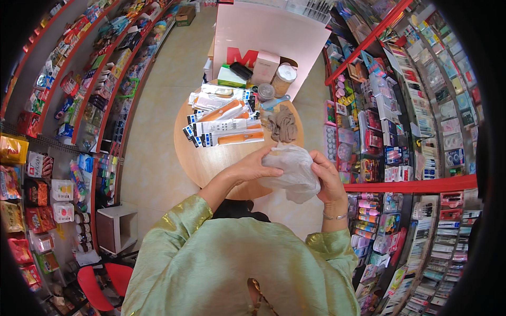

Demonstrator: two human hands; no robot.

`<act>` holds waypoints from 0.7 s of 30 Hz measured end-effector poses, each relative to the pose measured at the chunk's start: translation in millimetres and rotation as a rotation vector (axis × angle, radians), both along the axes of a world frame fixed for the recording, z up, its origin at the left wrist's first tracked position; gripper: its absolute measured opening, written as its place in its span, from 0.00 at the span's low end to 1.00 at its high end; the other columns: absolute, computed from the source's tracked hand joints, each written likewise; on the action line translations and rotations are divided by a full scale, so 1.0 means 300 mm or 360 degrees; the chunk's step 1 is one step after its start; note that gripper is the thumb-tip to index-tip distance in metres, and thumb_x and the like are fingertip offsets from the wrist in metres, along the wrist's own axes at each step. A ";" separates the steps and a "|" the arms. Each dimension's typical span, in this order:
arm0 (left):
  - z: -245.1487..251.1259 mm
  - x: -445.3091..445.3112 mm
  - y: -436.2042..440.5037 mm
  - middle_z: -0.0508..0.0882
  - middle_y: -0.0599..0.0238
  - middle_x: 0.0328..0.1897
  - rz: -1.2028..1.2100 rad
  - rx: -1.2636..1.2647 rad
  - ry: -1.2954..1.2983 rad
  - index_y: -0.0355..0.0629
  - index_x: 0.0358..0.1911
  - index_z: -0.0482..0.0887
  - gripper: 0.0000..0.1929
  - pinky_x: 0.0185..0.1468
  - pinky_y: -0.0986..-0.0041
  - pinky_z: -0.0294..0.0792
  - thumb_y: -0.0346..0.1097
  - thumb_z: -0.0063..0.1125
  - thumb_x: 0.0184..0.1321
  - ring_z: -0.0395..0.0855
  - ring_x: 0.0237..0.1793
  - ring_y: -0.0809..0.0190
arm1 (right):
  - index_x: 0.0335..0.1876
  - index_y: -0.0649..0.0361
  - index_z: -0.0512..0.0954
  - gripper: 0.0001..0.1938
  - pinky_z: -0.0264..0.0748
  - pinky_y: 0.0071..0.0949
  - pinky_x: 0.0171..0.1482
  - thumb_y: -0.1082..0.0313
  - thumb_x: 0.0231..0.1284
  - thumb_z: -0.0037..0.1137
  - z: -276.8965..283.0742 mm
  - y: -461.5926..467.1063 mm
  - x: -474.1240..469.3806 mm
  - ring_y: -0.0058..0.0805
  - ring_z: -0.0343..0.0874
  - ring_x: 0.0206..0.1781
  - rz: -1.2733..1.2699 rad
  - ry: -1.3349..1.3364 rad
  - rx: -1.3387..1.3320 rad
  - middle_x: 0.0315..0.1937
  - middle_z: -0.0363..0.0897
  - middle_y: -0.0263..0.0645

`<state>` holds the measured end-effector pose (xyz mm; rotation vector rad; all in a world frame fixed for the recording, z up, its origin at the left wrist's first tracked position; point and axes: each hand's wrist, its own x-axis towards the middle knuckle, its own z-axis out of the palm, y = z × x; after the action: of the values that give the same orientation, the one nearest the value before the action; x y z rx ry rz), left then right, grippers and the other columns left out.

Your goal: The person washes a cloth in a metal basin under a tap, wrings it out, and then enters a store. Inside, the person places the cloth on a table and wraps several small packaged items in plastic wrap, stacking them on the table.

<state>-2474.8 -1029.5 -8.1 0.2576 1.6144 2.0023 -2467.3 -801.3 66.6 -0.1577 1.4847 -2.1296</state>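
Observation:
Between my two hands is a crumpled, translucent white plastic bag, over the near right edge of the round wooden table. My left hand grips its left side, thumb on top. At the bag's right side, my right hand holds it with bent fingers. What the bag contains, if anything, cannot be told. Beyond my hands lies a brown crumpled cloth. Left of the cloth, several packaged orange-handled tools lie in an overlapping pile on the table; their kind is unclear.
At the table's back stand a green and white box with a black item on it, a pale pink box, a lidded jar and a small round container. Stocked shelves flank both sides; a red chair is at lower left.

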 end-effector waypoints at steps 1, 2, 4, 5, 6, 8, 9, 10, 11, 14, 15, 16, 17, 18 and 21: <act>-0.003 0.004 0.009 0.77 0.59 0.59 -0.0022 0.0132 -0.0162 0.35 0.63 0.70 0.32 0.62 0.72 0.66 0.40 0.67 0.57 0.74 0.59 0.61 | 0.48 0.59 0.72 0.09 0.70 0.17 0.47 0.66 0.69 0.46 -0.011 0.011 -0.003 0.15 0.73 0.46 0.0004 -0.0036 -0.0047 0.42 0.76 0.30; -0.007 0.016 0.019 0.78 0.59 0.58 -0.0048 0.0263 -0.0325 0.35 0.62 0.70 0.31 0.62 0.72 0.67 0.39 0.67 0.57 0.75 0.58 0.62 | 0.49 0.59 0.72 0.09 0.70 0.18 0.48 0.65 0.69 0.47 -0.028 0.027 -0.012 0.15 0.73 0.46 -0.0029 -0.0063 -0.0060 0.41 0.76 0.30; -0.020 0.038 0.036 0.80 0.61 0.55 0.0015 0.0497 -0.0625 0.35 0.62 0.71 0.29 0.60 0.72 0.69 0.38 0.65 0.59 0.78 0.55 0.64 | 0.49 0.60 0.72 0.10 0.70 0.19 0.48 0.64 0.69 0.48 -0.084 0.068 -0.033 0.16 0.73 0.46 -0.0103 -0.0186 -0.0082 0.41 0.77 0.30; -0.028 0.042 0.043 0.80 0.60 0.55 0.0089 0.0575 -0.0682 0.35 0.61 0.71 0.28 0.60 0.71 0.70 0.38 0.64 0.60 0.78 0.55 0.64 | 0.50 0.59 0.72 0.11 0.70 0.19 0.48 0.63 0.69 0.48 -0.123 0.092 -0.039 0.16 0.73 0.46 -0.0153 -0.0215 0.0016 0.40 0.77 0.30; -0.036 0.043 0.048 0.80 0.59 0.56 0.0168 0.0651 -0.0739 0.34 0.61 0.71 0.27 0.60 0.70 0.70 0.37 0.63 0.61 0.79 0.55 0.63 | 0.51 0.59 0.72 0.12 0.71 0.20 0.48 0.61 0.69 0.49 -0.169 0.116 -0.043 0.16 0.73 0.47 -0.0195 -0.0263 0.0104 0.39 0.77 0.29; -0.052 0.040 0.056 0.80 0.58 0.56 0.0279 0.0733 -0.0832 0.35 0.61 0.70 0.25 0.61 0.68 0.72 0.37 0.60 0.63 0.79 0.56 0.61 | 0.55 0.58 0.71 0.16 0.72 0.22 0.50 0.58 0.69 0.49 -0.276 0.148 -0.037 0.18 0.74 0.48 -0.0281 -0.0216 0.0424 0.41 0.77 0.30; -0.061 0.034 0.057 0.80 0.57 0.56 0.0312 0.0736 -0.0865 0.35 0.61 0.70 0.24 0.61 0.67 0.72 0.36 0.59 0.64 0.80 0.56 0.60 | 0.59 0.57 0.70 0.18 0.72 0.23 0.51 0.57 0.69 0.50 -0.330 0.156 -0.028 0.19 0.73 0.50 -0.0323 -0.0116 0.0653 0.43 0.76 0.31; -0.069 0.032 0.060 0.80 0.57 0.56 0.0363 0.0739 -0.0919 0.35 0.61 0.70 0.24 0.60 0.66 0.73 0.36 0.58 0.64 0.80 0.56 0.59 | 0.62 0.56 0.69 0.21 0.72 0.25 0.53 0.55 0.69 0.50 -0.379 0.161 -0.013 0.20 0.73 0.52 -0.0362 -0.0016 0.0878 0.45 0.76 0.32; -0.078 0.032 0.065 0.80 0.57 0.56 0.0340 0.0796 -0.0909 0.36 0.61 0.70 0.23 0.60 0.66 0.73 0.36 0.58 0.65 0.80 0.55 0.59 | 0.64 0.55 0.66 0.24 0.71 0.28 0.56 0.52 0.69 0.51 -0.421 0.159 0.012 0.23 0.72 0.55 -0.0382 -0.0179 0.0528 0.50 0.74 0.33; -0.110 0.049 0.108 0.79 0.57 0.57 0.0329 0.0911 -0.0931 0.37 0.61 0.70 0.23 0.60 0.65 0.73 0.38 0.56 0.66 0.80 0.55 0.58 | 0.71 0.52 0.59 0.33 0.65 0.39 0.65 0.46 0.66 0.52 -0.518 0.096 0.112 0.32 0.67 0.65 -0.0312 -0.0619 -0.0518 0.62 0.67 0.37; -0.123 0.055 0.130 0.79 0.57 0.57 0.0332 0.0908 -0.0928 0.37 0.60 0.71 0.22 0.60 0.64 0.73 0.40 0.56 0.66 0.80 0.55 0.58 | 0.72 0.53 0.57 0.35 0.62 0.42 0.68 0.44 0.65 0.52 -0.548 0.051 0.145 0.34 0.64 0.67 -0.0212 -0.0734 -0.0854 0.65 0.64 0.38; -0.137 0.061 0.142 0.79 0.57 0.57 0.0331 0.0895 -0.0958 0.38 0.60 0.72 0.22 0.60 0.64 0.73 0.42 0.56 0.66 0.80 0.55 0.58 | 0.73 0.53 0.55 0.37 0.59 0.45 0.70 0.42 0.64 0.53 -0.572 0.016 0.168 0.37 0.62 0.70 -0.0100 -0.0885 -0.1217 0.69 0.61 0.39; -0.153 0.069 0.150 0.79 0.57 0.58 0.0346 0.0807 -0.0962 0.38 0.60 0.72 0.23 0.60 0.64 0.73 0.43 0.55 0.67 0.80 0.56 0.58 | 0.73 0.53 0.55 0.39 0.58 0.47 0.71 0.40 0.63 0.52 -0.594 -0.010 0.181 0.39 0.60 0.71 -0.0174 -0.0853 -0.1175 0.70 0.60 0.40; -0.170 0.077 0.156 0.79 0.58 0.58 0.0354 0.0714 -0.1000 0.38 0.60 0.71 0.23 0.61 0.64 0.73 0.44 0.55 0.67 0.80 0.56 0.59 | 0.73 0.53 0.54 0.41 0.56 0.49 0.72 0.37 0.61 0.52 -0.618 -0.034 0.189 0.41 0.59 0.72 -0.0242 -0.0861 -0.1154 0.70 0.59 0.40; -0.242 0.091 0.120 0.81 0.60 0.54 0.0377 0.0117 -0.0856 0.39 0.58 0.75 0.21 0.56 0.69 0.73 0.45 0.54 0.68 0.81 0.52 0.63 | 0.71 0.57 0.56 0.33 0.56 0.49 0.72 0.48 0.67 0.49 -0.679 -0.059 0.187 0.43 0.61 0.71 -0.0406 -0.1053 -0.1149 0.69 0.62 0.42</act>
<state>-2447.6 -993.4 -80.8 -0.4335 1.2691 2.0688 -2411.3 -818.9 -137.2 0.4633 0.3491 -2.4836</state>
